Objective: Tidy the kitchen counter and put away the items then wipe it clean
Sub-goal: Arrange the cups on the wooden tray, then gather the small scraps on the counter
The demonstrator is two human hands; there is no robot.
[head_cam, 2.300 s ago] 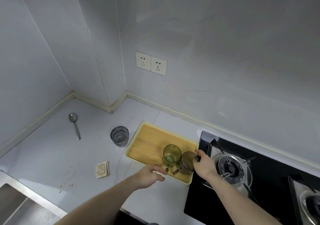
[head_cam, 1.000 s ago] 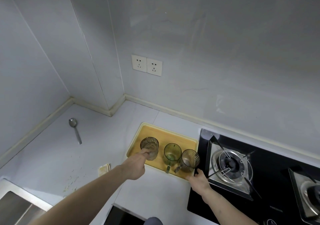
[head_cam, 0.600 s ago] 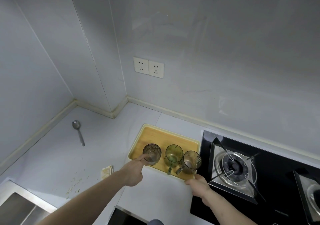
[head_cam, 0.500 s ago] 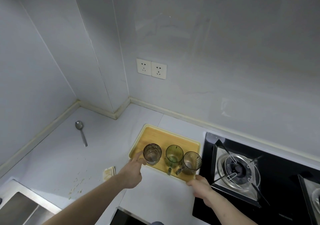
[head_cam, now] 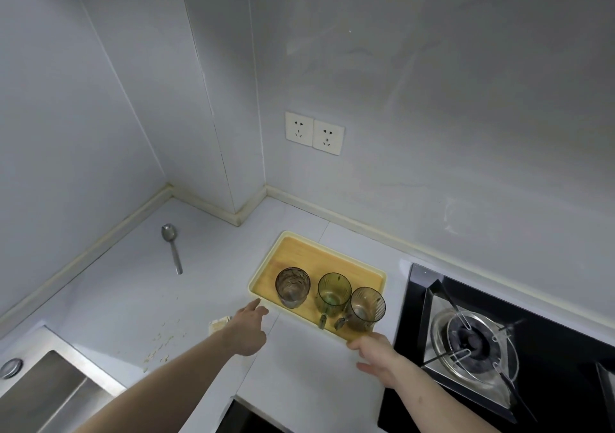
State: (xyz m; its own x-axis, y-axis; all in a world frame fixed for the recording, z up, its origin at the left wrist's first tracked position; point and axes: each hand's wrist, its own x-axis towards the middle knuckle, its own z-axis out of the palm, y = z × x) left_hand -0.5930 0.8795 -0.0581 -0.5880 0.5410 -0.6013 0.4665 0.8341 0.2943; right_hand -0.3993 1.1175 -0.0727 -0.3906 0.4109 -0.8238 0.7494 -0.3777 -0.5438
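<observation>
Home kitchen: gas hob (head_cam: pixel 472 342), sink (head_cam: pixel 50 386).

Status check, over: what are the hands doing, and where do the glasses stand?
Left hand open, off the tray. Right hand open at its near corner. Three glasses upright on tray. Spoon, crumbs on counter.

counter (head_cam: pixel 109 302) | tray (head_cam: pixel 263 274) | spoon (head_cam: pixel 173 246) | sponge (head_cam: pixel 218 324) | crumbs (head_cam: pixel 161 342) | hob (head_cam: pixel 565 326)

Grey glass (head_cam: pixel 292 287) now on tray (head_cam: pixel 332 252); left hand (head_cam: pixel 248 327) apparently released it.
</observation>
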